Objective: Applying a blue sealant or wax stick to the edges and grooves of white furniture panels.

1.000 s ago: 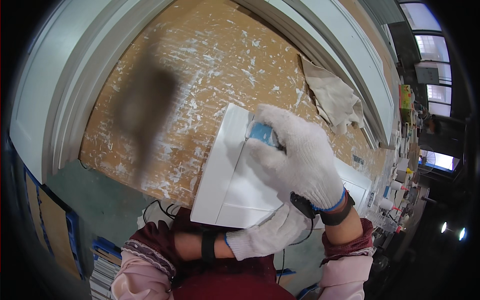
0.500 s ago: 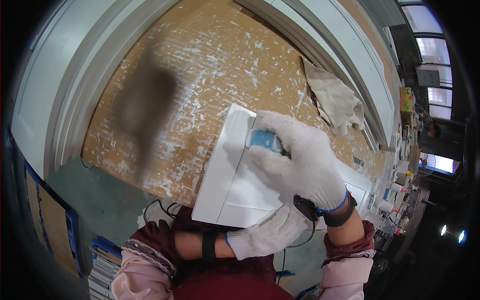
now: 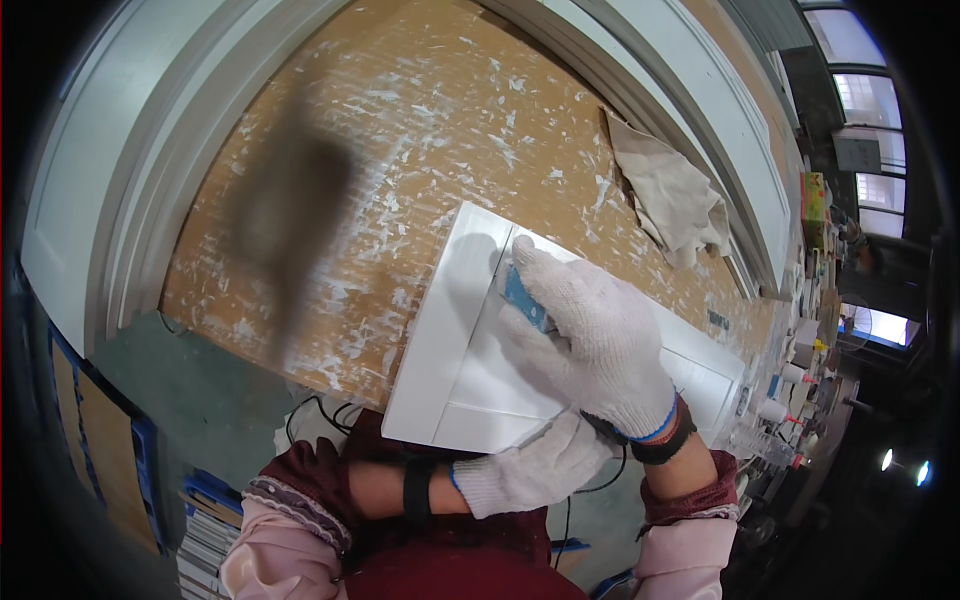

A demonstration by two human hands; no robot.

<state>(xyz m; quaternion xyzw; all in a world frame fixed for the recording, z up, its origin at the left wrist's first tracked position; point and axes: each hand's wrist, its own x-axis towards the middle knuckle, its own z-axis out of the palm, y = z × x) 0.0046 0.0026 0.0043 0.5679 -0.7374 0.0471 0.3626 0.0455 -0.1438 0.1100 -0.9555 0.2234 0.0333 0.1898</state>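
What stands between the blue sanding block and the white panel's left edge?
No object visible: the right hand holds the blue sanding block, and only a thin groove crosses the white panel before its left edge.

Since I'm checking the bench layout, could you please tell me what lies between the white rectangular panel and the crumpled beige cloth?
In the head view, only the brown worktop, flecked with white marks, shows between the white panel and the beige cloth.

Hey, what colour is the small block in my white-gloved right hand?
The small block is blue; it shows best in the head view.
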